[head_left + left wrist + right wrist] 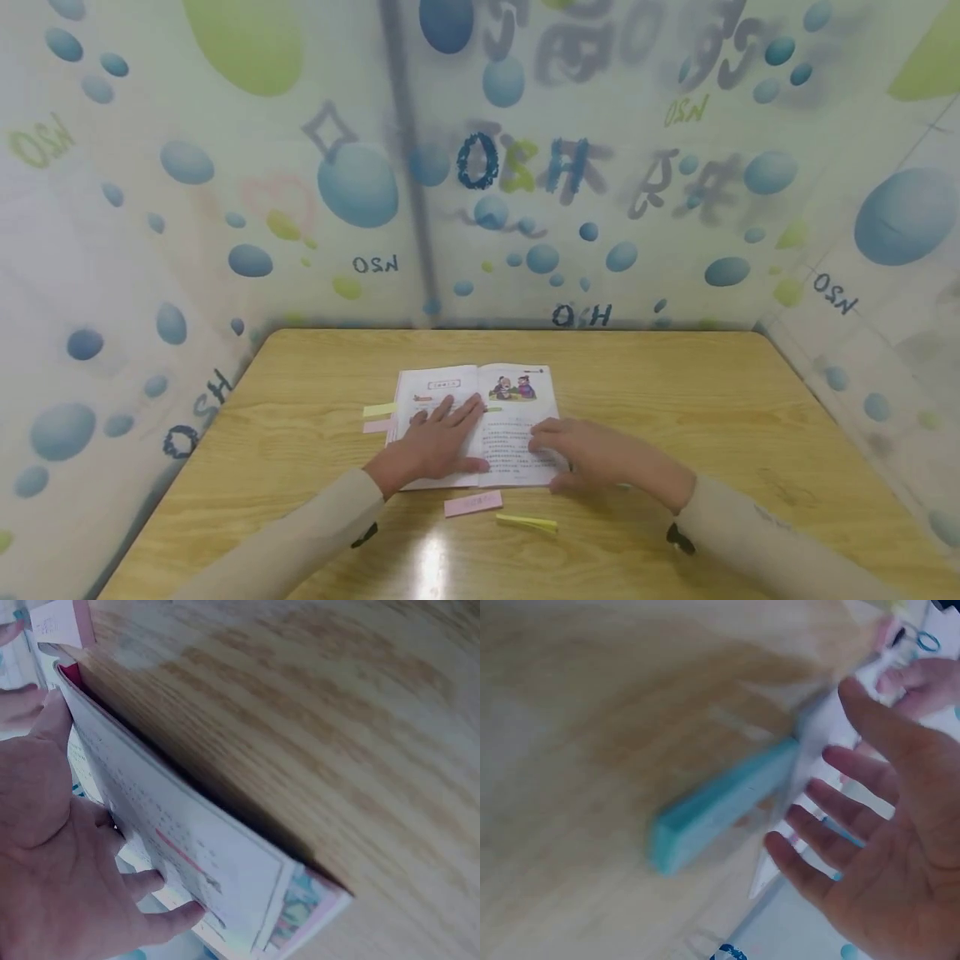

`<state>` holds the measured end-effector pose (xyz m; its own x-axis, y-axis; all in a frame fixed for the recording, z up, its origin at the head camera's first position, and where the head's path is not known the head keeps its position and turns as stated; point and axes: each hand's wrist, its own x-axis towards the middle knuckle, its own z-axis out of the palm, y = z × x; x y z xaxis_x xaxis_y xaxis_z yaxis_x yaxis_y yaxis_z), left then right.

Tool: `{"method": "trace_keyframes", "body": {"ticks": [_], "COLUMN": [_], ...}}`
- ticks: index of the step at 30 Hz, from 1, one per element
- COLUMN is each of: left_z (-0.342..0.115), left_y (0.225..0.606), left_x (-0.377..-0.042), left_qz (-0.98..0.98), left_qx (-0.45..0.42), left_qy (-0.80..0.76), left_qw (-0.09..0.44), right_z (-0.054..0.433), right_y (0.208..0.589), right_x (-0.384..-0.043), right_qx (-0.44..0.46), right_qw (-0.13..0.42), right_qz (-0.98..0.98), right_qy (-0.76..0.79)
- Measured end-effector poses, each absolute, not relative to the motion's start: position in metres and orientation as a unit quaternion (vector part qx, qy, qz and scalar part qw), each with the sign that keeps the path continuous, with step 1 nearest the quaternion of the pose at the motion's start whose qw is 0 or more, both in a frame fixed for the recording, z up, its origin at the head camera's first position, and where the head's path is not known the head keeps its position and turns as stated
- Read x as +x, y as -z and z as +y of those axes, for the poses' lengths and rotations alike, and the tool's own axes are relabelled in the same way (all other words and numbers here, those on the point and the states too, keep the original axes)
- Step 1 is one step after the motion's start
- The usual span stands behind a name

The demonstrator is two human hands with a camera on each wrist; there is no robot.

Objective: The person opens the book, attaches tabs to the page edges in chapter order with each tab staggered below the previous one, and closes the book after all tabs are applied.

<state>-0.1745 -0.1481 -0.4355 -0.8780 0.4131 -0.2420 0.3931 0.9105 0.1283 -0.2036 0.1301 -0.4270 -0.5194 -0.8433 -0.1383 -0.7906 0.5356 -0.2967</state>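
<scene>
An open book [517,450] lies on the table, text on both pages and a cartoon picture of two figures on the right page. My left hand [442,437] rests across the left page with fingers spread, its fingertips near the centre fold. At the right page's outer edge is my right hand [600,454], its fingers loosely bent with nothing between them in the right wrist view. Beside the book in that view lies a long teal block-shaped object [720,806], mostly hidden by my right hand in the head view.
Yellow [379,410] and pink tabs [377,426] stick out from the book's left side. In front of the book lie a pink sticky note [472,503] with writing and a folded yellow strip [527,523]. A patterned wall [480,250] stands behind the wooden table [315,367].
</scene>
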Motion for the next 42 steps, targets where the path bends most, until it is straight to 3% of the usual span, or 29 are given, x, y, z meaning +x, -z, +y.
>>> {"method": "trace_keyframes", "body": {"ticks": [7,15,26,35,42], "left_z": [-0.142,-0.137,-0.13,-0.129,-0.127], "left_y": [0.431,0.433,0.423,0.422,0.421], "left_x": [-0.174,-0.183,-0.19,-0.206,-0.221], "left_qz": [0.972,0.972,0.975,0.977,0.978], "left_qx": [0.203,0.195,0.17,0.121,0.1], "left_qy": [-0.049,-0.015,-0.044,-0.031,-0.046], "left_qw": [0.108,0.132,0.133,0.175,0.179], "right_z": [0.106,0.104,0.095,0.095,0.095], "right_y": [0.43,0.433,0.433,0.434,0.434], "right_x": [-0.217,-0.216,-0.217,-0.212,-0.211], "right_qx": [-0.495,-0.507,-0.493,-0.486,-0.495], "right_qw": [0.119,0.094,0.101,0.133,0.138], "right_qz": [0.856,0.854,0.864,0.863,0.856], "right_qy": [0.088,0.069,0.033,0.037,0.05]}}
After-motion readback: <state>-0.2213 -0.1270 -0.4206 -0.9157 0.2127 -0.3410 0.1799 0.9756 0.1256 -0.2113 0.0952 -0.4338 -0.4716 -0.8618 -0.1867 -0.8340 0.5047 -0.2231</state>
